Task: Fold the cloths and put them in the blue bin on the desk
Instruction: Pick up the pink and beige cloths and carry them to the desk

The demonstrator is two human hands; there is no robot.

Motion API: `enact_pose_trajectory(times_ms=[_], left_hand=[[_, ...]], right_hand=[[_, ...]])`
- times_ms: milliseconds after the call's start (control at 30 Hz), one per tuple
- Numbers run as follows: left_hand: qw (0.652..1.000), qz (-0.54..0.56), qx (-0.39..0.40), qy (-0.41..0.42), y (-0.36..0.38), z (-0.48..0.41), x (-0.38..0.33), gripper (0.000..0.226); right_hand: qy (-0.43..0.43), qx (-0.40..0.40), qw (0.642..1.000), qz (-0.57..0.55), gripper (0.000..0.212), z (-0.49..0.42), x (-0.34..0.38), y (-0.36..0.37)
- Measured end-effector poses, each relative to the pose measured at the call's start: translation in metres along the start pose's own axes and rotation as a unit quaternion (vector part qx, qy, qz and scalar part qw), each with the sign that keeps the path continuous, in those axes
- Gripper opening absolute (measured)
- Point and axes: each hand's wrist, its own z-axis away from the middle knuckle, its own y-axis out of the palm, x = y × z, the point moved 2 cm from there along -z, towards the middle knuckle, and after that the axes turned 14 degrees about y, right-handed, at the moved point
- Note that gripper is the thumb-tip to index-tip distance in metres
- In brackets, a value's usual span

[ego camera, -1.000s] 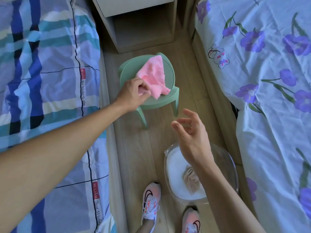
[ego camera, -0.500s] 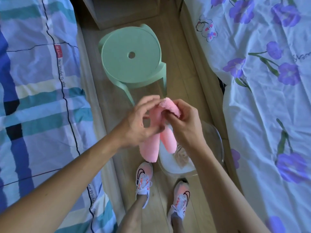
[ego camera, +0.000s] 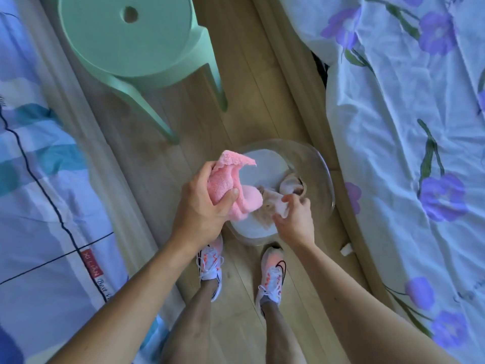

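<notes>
Checked quilt (ego camera: 39,179): covers the bed along the left edge.
Green stool (ego camera: 126,43): stands on the wooden floor, ahead and left of both hands.
Left grip (ego camera: 202,208): clamped round the pink cloth (ego camera: 225,179), thumb across its front.
Pink cloth: bunched and not yet folded; it is held above the near-left side of the clear basin (ego camera: 322,174), its long axis running away from the person.
Clear basin: on the floor, just ahead of the shoes (ego camera: 212,261).
Beige cloth (ego camera: 290,185): crumpled inside the basin, just right of the pink cloth.
Right grip (ego camera: 295,219): fingertips pinched on the near end of the beige cloth.
Deciding relation: the beige cloth stretches from the right grip forward and slightly right toward the far rim. The right hand is the nearer one, so a pull up and back should probably draw it clear.
Blue bin, desk: neither is in view.
Floral sheet (ego camera: 406,153): covers the bed on the right.
</notes>
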Motion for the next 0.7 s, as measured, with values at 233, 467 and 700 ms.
enact_pose_trajectory(times_ms=[233,467,700], left_hand=[[1.0,0.017,-0.006,-0.014,0.018,0.008,0.04,0.03],[1.0,-0.013,0.017,-0.023,0.021,0.02,0.056,0.029],[0.999,-0.031,0.011,-0.019,0.003,0.027,-0.005,0.016]], right_hand=[[-0.092,-0.077,0.963,0.243,0.058,-0.059,-0.018,0.065],[-0.095,-0.14,0.974,0.149,0.03,-0.083,-0.027,0.066],[-0.129,-0.144,0.978,-0.076,0.017,-0.003,-0.01,-0.032]])
